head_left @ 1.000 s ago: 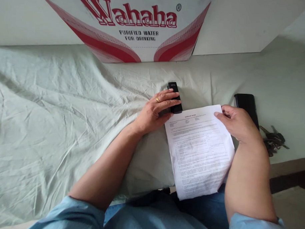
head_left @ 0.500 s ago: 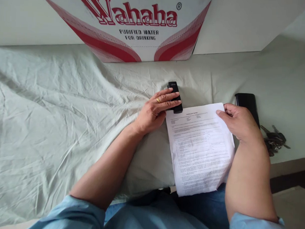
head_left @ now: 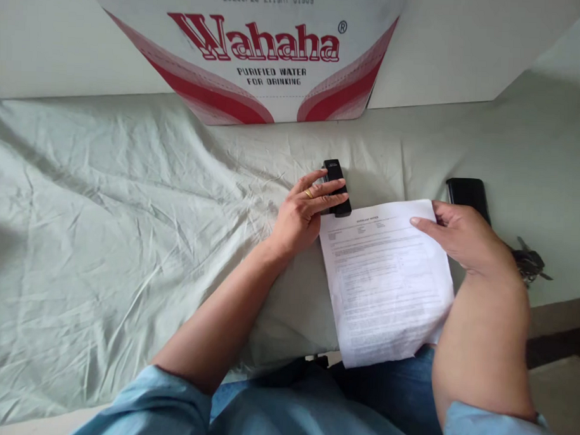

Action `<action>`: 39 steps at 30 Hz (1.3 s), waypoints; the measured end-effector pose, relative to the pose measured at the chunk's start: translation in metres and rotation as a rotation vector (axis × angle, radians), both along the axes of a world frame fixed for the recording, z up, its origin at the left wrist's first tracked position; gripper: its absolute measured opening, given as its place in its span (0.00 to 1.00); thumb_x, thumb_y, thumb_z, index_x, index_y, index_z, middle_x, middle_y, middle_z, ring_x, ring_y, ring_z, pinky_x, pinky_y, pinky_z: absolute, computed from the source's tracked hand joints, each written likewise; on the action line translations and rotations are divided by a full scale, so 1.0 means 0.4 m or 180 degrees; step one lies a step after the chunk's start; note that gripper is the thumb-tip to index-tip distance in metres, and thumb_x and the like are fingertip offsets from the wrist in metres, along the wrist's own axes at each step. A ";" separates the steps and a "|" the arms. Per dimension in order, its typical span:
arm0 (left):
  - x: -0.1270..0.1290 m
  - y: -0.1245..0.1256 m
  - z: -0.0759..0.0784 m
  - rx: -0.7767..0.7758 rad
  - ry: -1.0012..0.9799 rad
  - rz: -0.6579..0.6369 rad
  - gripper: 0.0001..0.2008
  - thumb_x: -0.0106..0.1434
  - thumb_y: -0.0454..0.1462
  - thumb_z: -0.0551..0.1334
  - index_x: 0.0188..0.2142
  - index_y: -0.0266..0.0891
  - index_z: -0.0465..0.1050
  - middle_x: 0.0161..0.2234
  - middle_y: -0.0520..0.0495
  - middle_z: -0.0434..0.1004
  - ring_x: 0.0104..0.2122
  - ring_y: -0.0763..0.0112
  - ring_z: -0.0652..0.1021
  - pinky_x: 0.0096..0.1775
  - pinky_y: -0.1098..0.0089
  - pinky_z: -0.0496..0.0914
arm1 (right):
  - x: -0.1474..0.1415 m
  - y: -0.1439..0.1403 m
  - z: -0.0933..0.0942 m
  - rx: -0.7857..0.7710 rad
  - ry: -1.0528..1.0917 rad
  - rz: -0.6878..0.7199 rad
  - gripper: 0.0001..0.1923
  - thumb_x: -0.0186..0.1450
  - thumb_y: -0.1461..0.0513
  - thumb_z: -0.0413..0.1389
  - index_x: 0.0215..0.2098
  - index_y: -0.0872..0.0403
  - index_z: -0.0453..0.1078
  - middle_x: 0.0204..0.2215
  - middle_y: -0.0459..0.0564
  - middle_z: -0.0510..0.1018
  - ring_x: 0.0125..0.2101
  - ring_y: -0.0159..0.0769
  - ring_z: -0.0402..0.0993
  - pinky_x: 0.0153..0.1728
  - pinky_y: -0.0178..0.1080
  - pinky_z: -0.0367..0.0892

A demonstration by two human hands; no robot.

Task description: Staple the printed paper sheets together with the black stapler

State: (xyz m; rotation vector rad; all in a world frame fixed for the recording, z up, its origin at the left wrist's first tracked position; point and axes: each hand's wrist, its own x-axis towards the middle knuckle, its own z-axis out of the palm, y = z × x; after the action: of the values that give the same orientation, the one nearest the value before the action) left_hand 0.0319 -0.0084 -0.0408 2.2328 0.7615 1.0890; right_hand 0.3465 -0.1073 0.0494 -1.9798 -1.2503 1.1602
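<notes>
My left hand (head_left: 305, 213), with a gold ring, rests its fingers on a small black stapler (head_left: 336, 187) lying on the pale green sheet (head_left: 104, 224). The stapler's near end touches the top left corner of a printed paper (head_left: 385, 281). My right hand (head_left: 460, 235) pinches the paper's top right corner, thumb on top. The sheet of paper lies flat, its lower edge hanging over my lap.
A white cardboard panel (head_left: 257, 58) printed "Wahaha" in red leans at the back. A black phone (head_left: 468, 192) lies to the right of the paper, with a bunch of keys (head_left: 530, 262) beside it. A dark edge (head_left: 556, 347) runs at the right.
The view shifted a little down and right. My left fingers curled slightly on the stapler. The paper's top left corner has slid up against the stapler.
</notes>
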 end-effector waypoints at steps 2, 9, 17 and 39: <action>0.001 0.004 0.002 -0.0006 -0.0054 -0.0114 0.25 0.73 0.26 0.56 0.58 0.49 0.85 0.64 0.47 0.84 0.73 0.55 0.73 0.73 0.41 0.68 | 0.008 -0.020 0.032 -0.0268 0.0153 0.0178 0.21 0.58 0.45 0.75 0.37 0.51 0.83 0.31 0.49 0.87 0.33 0.43 0.81 0.31 0.39 0.75; -0.003 -0.021 0.048 -0.1055 -0.0457 0.0508 0.20 0.80 0.49 0.57 0.55 0.43 0.83 0.52 0.40 0.87 0.51 0.61 0.84 0.49 0.63 0.81 | 0.016 -0.056 0.075 0.0478 0.0370 -0.0356 0.19 0.56 0.45 0.78 0.31 0.49 0.83 0.27 0.48 0.83 0.28 0.37 0.77 0.29 0.37 0.73; -0.014 -0.026 0.085 -0.2337 -0.0480 -0.0149 0.29 0.68 0.62 0.68 0.30 0.39 0.78 0.23 0.51 0.73 0.24 0.72 0.72 0.27 0.69 0.66 | -0.014 -0.010 0.005 0.0728 0.0728 -0.0665 0.16 0.57 0.50 0.78 0.37 0.50 0.86 0.34 0.48 0.88 0.37 0.38 0.82 0.43 0.39 0.77; -0.076 -0.003 0.079 -0.3436 -0.0982 -0.0499 0.17 0.60 0.48 0.75 0.39 0.36 0.83 0.26 0.51 0.79 0.23 0.73 0.75 0.25 0.73 0.63 | 0.013 -0.015 -0.004 0.1257 0.0548 -0.1587 0.25 0.40 0.49 0.84 0.34 0.47 0.89 0.39 0.47 0.92 0.36 0.39 0.84 0.46 0.44 0.82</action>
State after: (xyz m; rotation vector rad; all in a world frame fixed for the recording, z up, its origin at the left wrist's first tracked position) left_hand 0.0015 -0.0095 -0.0093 1.1559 0.7598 0.6570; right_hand 0.3517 -0.1134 0.0480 -1.7126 -0.7605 0.7484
